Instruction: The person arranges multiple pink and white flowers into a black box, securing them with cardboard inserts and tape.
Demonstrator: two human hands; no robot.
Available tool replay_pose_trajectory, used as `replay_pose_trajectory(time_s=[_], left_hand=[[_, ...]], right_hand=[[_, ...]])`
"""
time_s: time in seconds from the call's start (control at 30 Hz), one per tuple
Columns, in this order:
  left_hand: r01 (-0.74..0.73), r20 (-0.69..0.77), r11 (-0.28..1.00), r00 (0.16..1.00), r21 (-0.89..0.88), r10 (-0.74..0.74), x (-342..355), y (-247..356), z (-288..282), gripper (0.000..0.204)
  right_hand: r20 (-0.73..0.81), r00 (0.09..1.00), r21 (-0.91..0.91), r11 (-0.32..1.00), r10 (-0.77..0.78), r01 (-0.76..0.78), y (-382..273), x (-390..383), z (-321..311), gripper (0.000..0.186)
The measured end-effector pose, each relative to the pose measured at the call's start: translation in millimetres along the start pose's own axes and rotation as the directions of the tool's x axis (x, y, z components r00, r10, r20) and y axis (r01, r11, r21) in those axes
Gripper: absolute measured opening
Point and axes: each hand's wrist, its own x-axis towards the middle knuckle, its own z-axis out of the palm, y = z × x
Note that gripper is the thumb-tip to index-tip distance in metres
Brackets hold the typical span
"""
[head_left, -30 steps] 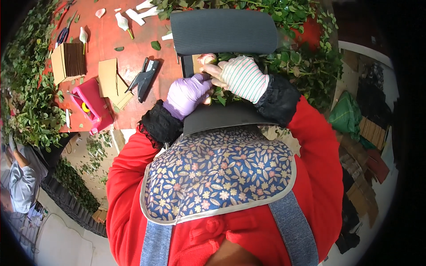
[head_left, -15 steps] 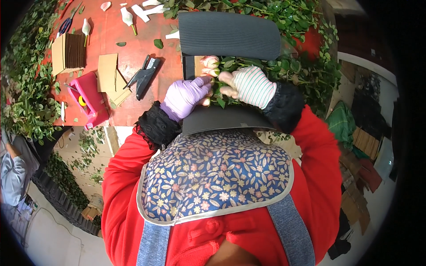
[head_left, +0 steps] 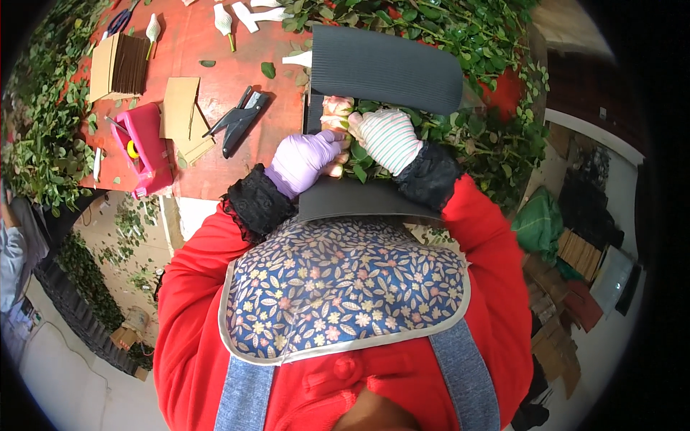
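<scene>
Pale pink roses [head_left: 336,113] lie with their heads to the left on a black ribbed sheet [head_left: 388,66], their leafy stems running right. The sheet's far flap is raised behind them, and its near flap [head_left: 366,200] rests against my apron. My left hand [head_left: 305,161], in a purple glove with bare fingertips, is curled over the lower rose heads and covers most of them. My right hand [head_left: 387,140], in a striped glove, has its bare fingers closed at the upper rose heads, just above the green leaves. The exact grip of both hands is partly hidden.
On the red table [head_left: 248,65] are a black stapler [head_left: 243,122], a pink tape dispenser [head_left: 142,151], cardboard pieces [head_left: 180,108] and a cardboard stack [head_left: 118,67]. Netted buds [head_left: 224,21] and scissors [head_left: 118,23] lie farther back. Leafy stems [head_left: 50,122] line the left edge.
My right hand has shifted left and closed in on the rose heads; its fingers were farther apart before. My left hand stays by the lower roses. The view has shifted slightly.
</scene>
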Motion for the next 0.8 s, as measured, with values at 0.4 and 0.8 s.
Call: replay_pose_trajectory(time_s=[0.4, 0.8], left_hand=[[0.1, -0.191, 0.891, 0.96, -0.442, -0.203, 6, -10, -42, 0.014], [0.19, 0.069, 0.916, 0.982, -0.354, -0.177, 16, 16, -9, 0.032]], right_hand=[[0.101, 0.995, 0.054, 0.999, -0.003, -0.002, 13, 7, -3, 0.03], [0.254, 0.966, 0.108, 0.992, 0.043, -0.072, 7, 6, -9, 0.03]])
